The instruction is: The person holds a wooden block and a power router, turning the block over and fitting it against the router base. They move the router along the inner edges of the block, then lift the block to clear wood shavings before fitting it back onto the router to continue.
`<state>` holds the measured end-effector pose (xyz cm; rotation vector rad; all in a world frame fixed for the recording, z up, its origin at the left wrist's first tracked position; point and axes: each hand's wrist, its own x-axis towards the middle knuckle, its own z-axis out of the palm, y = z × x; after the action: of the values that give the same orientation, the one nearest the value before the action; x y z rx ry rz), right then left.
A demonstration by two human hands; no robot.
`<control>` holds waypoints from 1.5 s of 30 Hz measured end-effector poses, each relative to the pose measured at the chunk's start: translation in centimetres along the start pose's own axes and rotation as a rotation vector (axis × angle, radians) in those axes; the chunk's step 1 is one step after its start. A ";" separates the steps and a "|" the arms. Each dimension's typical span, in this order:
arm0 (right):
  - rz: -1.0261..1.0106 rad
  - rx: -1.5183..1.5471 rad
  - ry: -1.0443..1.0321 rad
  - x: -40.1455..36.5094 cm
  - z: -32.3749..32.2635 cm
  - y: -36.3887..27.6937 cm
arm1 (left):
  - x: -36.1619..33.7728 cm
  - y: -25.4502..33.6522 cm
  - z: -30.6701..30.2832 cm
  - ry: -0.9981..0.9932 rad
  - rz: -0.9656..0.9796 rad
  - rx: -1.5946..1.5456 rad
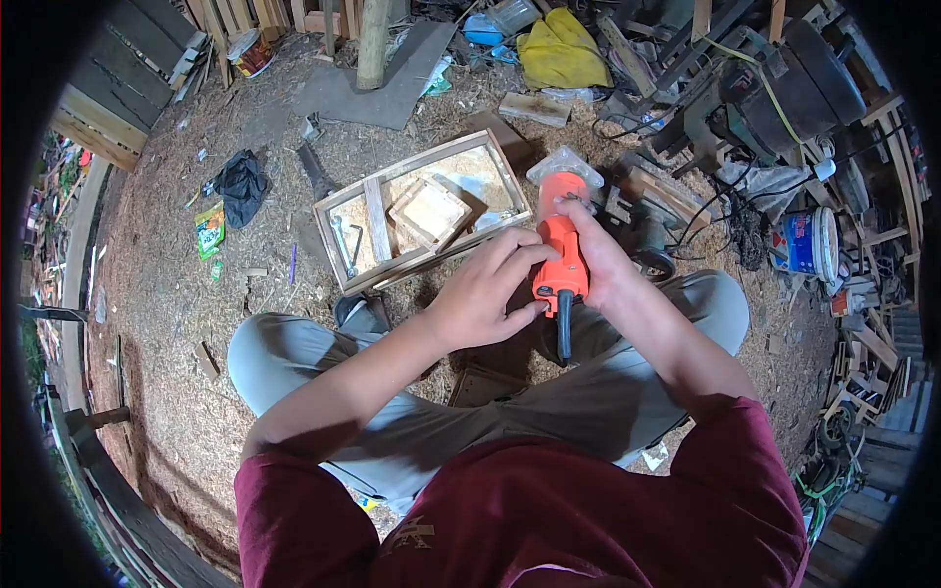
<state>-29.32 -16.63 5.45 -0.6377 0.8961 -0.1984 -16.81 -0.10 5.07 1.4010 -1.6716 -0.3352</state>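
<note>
An orange trim router (pixel 562 240) with a clear plastic base at its far end lies across my hands in front of me. Its black cord (pixel 565 328) comes out of the near end. My right hand (pixel 600 250) is wrapped around the body from the right, thumb along the top. From the left, my left hand (pixel 490 289) grips the rear part with fingertips and thumb. Just beyond, a shallow wooden tray (pixel 377 188) sits on the ground, holding a small square wooden frame (pixel 429 213) and a metal wrench (pixel 345 245).
Wood shavings cover the ground. Dark machinery (pixel 799 93) with loose cables stands at the far right, near a blue and white bucket (pixel 809 245). A black plastic bag (pixel 242 188) lies on the left. A yellow cloth (pixel 564 49) and a wood block (pixel 534 109) are farther back.
</note>
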 end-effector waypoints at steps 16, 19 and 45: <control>0.000 -0.033 0.053 -0.3 -0.3 1.1 | -1.2 -0.4 1.1 0.020 -0.029 -0.118; 0.042 -0.027 0.030 -0.2 -0.5 1.0 | -1.3 -0.2 1.2 0.024 -0.058 -0.129; 0.111 -0.082 0.031 -0.6 1.5 1.7 | -1.0 -2.5 -8.1 -0.611 -0.476 0.381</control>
<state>-28.75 -14.33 5.51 -0.6607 0.9701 -0.0726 -9.04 2.61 7.40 2.1439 -1.9282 -0.8110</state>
